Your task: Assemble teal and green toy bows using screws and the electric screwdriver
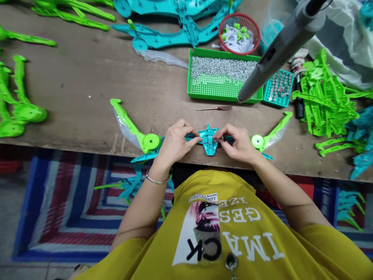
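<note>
My left hand point(175, 142) and my right hand point(236, 144) pinch opposite sides of a teal plastic bow grip point(208, 140) at the bench's front edge. A lime-green plastic bow limb point(131, 130) with a round hub lies to the left of my left hand, and a matching limb point(274, 134) lies to the right of my right hand. Clear plastic film lines both limbs. My fingers hide parts of the grip. A small red-handled screwdriver point(217, 108) lies just beyond my hands.
A green tray of loose screws point(221, 76) and a hanging electric screwdriver point(279, 50) stand ahead. Beyond them are a red basket point(239, 34) and a small teal tray point(278, 87). Heaps of lime-green parts point(323, 93) and teal parts point(175, 27) crowd the wooden bench point(81, 77).
</note>
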{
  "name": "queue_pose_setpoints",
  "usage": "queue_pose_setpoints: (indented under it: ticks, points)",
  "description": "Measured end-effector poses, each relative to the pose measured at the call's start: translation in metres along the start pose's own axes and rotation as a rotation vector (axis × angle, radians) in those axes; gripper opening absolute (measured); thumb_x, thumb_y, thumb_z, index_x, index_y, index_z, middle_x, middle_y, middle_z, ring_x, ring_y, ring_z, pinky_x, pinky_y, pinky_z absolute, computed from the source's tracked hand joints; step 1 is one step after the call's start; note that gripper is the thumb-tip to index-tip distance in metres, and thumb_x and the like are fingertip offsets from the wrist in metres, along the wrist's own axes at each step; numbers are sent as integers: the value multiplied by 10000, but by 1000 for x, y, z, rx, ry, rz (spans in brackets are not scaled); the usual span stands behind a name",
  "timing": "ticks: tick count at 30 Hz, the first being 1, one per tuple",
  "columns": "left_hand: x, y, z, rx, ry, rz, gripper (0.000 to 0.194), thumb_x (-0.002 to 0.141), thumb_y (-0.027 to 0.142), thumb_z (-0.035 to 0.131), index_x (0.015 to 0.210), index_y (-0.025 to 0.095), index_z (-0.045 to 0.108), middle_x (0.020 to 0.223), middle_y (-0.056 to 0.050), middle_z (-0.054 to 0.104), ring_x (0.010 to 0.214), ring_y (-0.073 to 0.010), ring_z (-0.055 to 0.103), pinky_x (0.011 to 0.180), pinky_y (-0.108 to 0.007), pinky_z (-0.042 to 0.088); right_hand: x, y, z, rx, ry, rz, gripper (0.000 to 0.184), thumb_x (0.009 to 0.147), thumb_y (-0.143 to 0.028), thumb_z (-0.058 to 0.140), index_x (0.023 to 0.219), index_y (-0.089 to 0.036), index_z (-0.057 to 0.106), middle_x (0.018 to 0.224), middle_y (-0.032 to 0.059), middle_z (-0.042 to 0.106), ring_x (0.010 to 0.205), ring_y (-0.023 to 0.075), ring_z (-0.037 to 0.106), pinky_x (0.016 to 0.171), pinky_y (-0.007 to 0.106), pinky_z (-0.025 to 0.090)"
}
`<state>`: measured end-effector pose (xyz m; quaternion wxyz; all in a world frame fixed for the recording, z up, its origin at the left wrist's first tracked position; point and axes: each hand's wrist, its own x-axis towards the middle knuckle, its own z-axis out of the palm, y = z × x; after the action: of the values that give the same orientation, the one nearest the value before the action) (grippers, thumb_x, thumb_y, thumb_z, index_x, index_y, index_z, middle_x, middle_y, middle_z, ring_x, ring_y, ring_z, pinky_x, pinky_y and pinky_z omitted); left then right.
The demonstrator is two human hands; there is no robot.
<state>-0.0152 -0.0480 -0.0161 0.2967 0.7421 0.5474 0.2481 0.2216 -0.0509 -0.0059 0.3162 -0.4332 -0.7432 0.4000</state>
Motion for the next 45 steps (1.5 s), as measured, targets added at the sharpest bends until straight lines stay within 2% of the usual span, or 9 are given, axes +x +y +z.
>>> queue_pose_setpoints:
  ticks: [9,14,17,20,23,30,33,39,45]
  points:
    - [1,-3,2,-9,19,-63,108,825,316,775,813,210,758,842,-24,654,820,-179,626,799,-327,511,-3,3,-1,-106,1,-138,85,853,-155,575,867,-237,593,845,18,708,787,173,677,757,334,552]
    - [-2,2,1,26,46,-58,139,855,327,751,807,199,728,851,-39,667,832,-197,644,820,-348,522,-1,9,-5,-192,141,-117,166,867,-104,526,907,-240,613,902,31,725,882,193,700,837,366,566]
    - [3,18,-1,10,78,13,207,887,339,711,1041,201,700,1040,-69,713,1019,-245,662,961,-400,518,2,5,-9,-223,98,-83,161,878,-134,549,952,-243,640,928,28,736,892,200,706,845,371,569]
    - [15,34,3,-133,-44,123,510,873,324,714,1347,222,559,1246,-71,698,1169,-255,648,1044,-412,503,7,-1,-14,-187,33,-151,207,898,-148,554,1054,-239,655,1011,34,745,939,195,714,872,365,576]
    - [25,39,12,-237,-143,136,424,895,292,674,1305,216,597,1157,-57,737,1046,-219,699,979,-374,534,9,-5,-27,-131,28,-167,322,905,-172,583,1220,-234,614,1176,52,724,953,173,722,900,354,585]
    - [22,24,24,-259,60,-121,225,893,331,659,1054,193,734,921,-20,764,764,-147,657,747,-278,537,-10,11,-65,-166,413,87,127,897,-185,601,997,-215,674,944,14,741,781,143,678,762,317,569]
    - [21,22,24,-265,76,-142,220,877,321,672,1035,185,742,882,-12,756,715,-125,631,688,-250,510,-19,9,-62,-212,295,69,155,859,-122,585,940,-211,682,854,4,727,729,143,656,700,305,540]
    - [24,19,27,-306,100,-126,261,878,340,670,1071,176,730,906,-28,757,768,-139,666,714,-257,525,-22,-8,-48,-316,-69,-175,385,789,-12,532,1113,-194,633,1129,101,682,1066,240,651,927,411,544]
    - [23,16,28,-314,107,-144,263,875,329,668,1080,173,721,922,-34,763,790,-149,680,742,-274,549,-15,5,-44,-370,11,-82,316,812,-55,590,1101,-181,613,982,66,638,853,193,619,768,336,520]
